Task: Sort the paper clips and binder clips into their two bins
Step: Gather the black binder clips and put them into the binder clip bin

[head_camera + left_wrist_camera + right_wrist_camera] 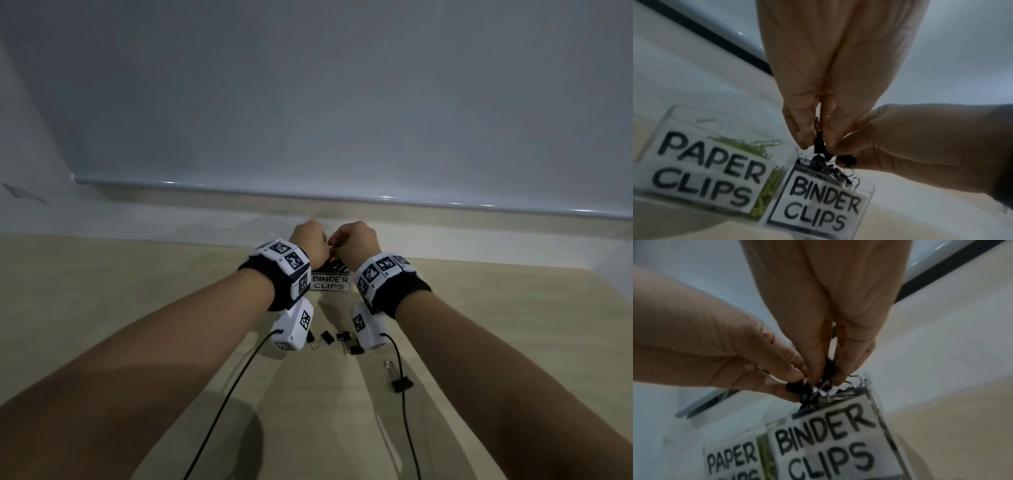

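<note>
Both hands meet above the BINDER CLIPS bin (818,206), the left hand (809,78) and the right hand (830,308) each pinching a black binder clip (819,142). The PAPER CLIPS bin (702,165) touches it at nine o'clock. Loose binder clips (399,377) lie on the table (137,308) at six o'clock, beneath the wrists.

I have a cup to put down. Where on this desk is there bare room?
The wide stretches of desk outside each forearm look bare. It is crowded between the wrists, where loose binder clips lie, and at the bins, where the left hand and right hand meet.
</note>
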`<act>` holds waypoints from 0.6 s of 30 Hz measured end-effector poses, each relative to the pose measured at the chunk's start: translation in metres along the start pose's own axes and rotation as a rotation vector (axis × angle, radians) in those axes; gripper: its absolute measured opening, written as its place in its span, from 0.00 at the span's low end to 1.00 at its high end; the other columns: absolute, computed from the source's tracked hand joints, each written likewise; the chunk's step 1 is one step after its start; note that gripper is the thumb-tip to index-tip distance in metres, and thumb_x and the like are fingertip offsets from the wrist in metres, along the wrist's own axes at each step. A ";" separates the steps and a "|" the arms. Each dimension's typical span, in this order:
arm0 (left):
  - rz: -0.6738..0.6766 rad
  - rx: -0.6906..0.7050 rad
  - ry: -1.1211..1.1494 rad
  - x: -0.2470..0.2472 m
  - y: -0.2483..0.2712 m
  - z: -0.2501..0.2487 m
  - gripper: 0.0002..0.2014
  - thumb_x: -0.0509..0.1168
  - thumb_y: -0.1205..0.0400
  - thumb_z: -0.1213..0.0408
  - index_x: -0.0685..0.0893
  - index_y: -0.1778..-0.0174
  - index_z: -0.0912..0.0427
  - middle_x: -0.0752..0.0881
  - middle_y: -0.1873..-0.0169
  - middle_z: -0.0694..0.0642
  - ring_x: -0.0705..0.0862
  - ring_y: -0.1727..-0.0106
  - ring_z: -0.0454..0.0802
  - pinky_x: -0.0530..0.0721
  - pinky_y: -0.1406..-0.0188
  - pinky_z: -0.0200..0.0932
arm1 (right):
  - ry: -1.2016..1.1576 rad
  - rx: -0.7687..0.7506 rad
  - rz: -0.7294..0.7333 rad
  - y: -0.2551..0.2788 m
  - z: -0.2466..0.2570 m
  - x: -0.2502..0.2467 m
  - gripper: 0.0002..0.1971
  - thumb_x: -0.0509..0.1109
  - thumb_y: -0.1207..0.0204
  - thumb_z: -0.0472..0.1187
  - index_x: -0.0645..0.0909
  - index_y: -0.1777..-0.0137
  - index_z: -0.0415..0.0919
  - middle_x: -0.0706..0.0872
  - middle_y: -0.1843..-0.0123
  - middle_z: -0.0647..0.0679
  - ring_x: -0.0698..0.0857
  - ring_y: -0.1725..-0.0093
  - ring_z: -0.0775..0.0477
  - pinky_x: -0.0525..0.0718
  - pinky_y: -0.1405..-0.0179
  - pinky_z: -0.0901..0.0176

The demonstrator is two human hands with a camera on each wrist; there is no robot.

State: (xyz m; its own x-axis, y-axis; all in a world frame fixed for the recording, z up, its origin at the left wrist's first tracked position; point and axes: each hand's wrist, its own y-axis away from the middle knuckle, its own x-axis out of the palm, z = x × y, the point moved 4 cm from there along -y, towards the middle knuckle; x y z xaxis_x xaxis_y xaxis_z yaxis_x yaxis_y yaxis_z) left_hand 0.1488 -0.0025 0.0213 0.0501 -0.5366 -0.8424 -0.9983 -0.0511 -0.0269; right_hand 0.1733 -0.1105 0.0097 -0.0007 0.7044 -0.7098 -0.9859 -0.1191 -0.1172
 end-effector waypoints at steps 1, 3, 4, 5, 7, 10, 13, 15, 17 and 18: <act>0.014 -0.009 0.001 0.003 -0.001 0.001 0.07 0.64 0.19 0.71 0.87 0.51 0.65 0.87 0.47 0.64 0.85 0.45 0.59 0.81 0.43 0.47 | 0.025 -0.005 0.031 0.000 -0.001 0.001 0.06 0.79 0.35 0.32 0.89 0.57 0.37 0.91 0.55 0.41 0.85 0.59 0.49 0.84 0.51 0.60; 0.036 0.007 0.026 0.005 -0.002 0.003 0.11 0.63 0.19 0.71 0.84 0.42 0.63 0.83 0.40 0.64 0.82 0.39 0.58 0.79 0.38 0.46 | 0.078 -0.042 0.085 0.002 -0.001 -0.002 0.08 0.77 0.33 0.33 0.89 0.53 0.37 0.91 0.52 0.42 0.87 0.55 0.48 0.82 0.51 0.63; 0.042 0.025 0.046 0.004 -0.002 0.005 0.17 0.63 0.19 0.71 0.80 0.34 0.63 0.81 0.34 0.63 0.81 0.35 0.58 0.78 0.34 0.46 | 0.099 -0.064 0.093 0.003 0.000 -0.007 0.09 0.77 0.32 0.33 0.89 0.51 0.38 0.91 0.51 0.43 0.87 0.52 0.48 0.82 0.50 0.63; 0.044 0.045 0.066 0.001 0.001 0.007 0.20 0.63 0.19 0.71 0.78 0.30 0.62 0.80 0.32 0.61 0.80 0.33 0.57 0.77 0.32 0.46 | 0.116 -0.085 0.092 0.006 0.000 -0.015 0.10 0.76 0.31 0.33 0.89 0.49 0.39 0.91 0.50 0.44 0.88 0.51 0.48 0.83 0.49 0.63; 0.037 0.088 0.113 -0.009 0.012 0.011 0.20 0.62 0.19 0.72 0.78 0.30 0.59 0.81 0.34 0.59 0.81 0.36 0.55 0.78 0.36 0.43 | 0.122 -0.106 0.094 0.012 -0.003 -0.031 0.10 0.74 0.29 0.31 0.88 0.49 0.40 0.90 0.49 0.44 0.88 0.52 0.47 0.86 0.47 0.58; 0.074 0.188 0.109 -0.019 0.043 0.019 0.14 0.66 0.21 0.72 0.84 0.40 0.59 0.85 0.44 0.55 0.83 0.47 0.49 0.79 0.48 0.37 | 0.139 -0.111 0.183 0.038 -0.013 -0.052 0.07 0.72 0.27 0.30 0.87 0.54 0.42 0.90 0.54 0.47 0.90 0.58 0.46 0.91 0.54 0.53; 0.276 0.249 -0.021 -0.002 0.084 0.036 0.10 0.71 0.23 0.68 0.86 0.46 0.56 0.86 0.50 0.51 0.83 0.52 0.45 0.79 0.54 0.33 | 0.264 -0.078 0.444 0.084 -0.026 -0.056 0.06 0.73 0.27 0.32 0.85 0.58 0.45 0.89 0.58 0.49 0.89 0.63 0.50 0.88 0.64 0.63; 0.365 0.231 -0.150 0.016 0.104 0.047 0.12 0.74 0.25 0.63 0.85 0.47 0.54 0.83 0.51 0.48 0.82 0.51 0.45 0.81 0.51 0.38 | 0.430 -0.016 0.583 0.112 -0.040 -0.051 0.04 0.77 0.30 0.38 0.84 0.57 0.45 0.89 0.56 0.48 0.87 0.66 0.51 0.87 0.65 0.61; 0.346 0.215 -0.229 0.030 0.112 0.053 0.15 0.75 0.27 0.58 0.83 0.46 0.55 0.79 0.53 0.48 0.79 0.52 0.47 0.79 0.52 0.40 | 0.549 0.070 0.630 0.132 -0.051 -0.044 0.12 0.80 0.34 0.47 0.83 0.56 0.44 0.88 0.58 0.47 0.86 0.66 0.48 0.89 0.62 0.54; 0.318 0.204 -0.232 0.034 0.114 0.053 0.15 0.75 0.27 0.57 0.83 0.46 0.55 0.77 0.55 0.48 0.78 0.53 0.47 0.77 0.53 0.40 | 0.584 0.099 0.632 0.140 -0.056 -0.041 0.16 0.82 0.37 0.50 0.82 0.55 0.43 0.87 0.59 0.47 0.86 0.64 0.47 0.88 0.60 0.53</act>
State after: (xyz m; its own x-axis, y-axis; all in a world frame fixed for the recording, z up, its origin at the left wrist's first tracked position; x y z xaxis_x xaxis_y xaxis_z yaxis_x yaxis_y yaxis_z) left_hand 0.0356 0.0179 -0.0385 -0.2450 -0.2938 -0.9240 -0.9493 0.2661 0.1671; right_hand 0.0449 -0.1950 -0.0165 -0.4944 0.0508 -0.8677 -0.8395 -0.2866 0.4615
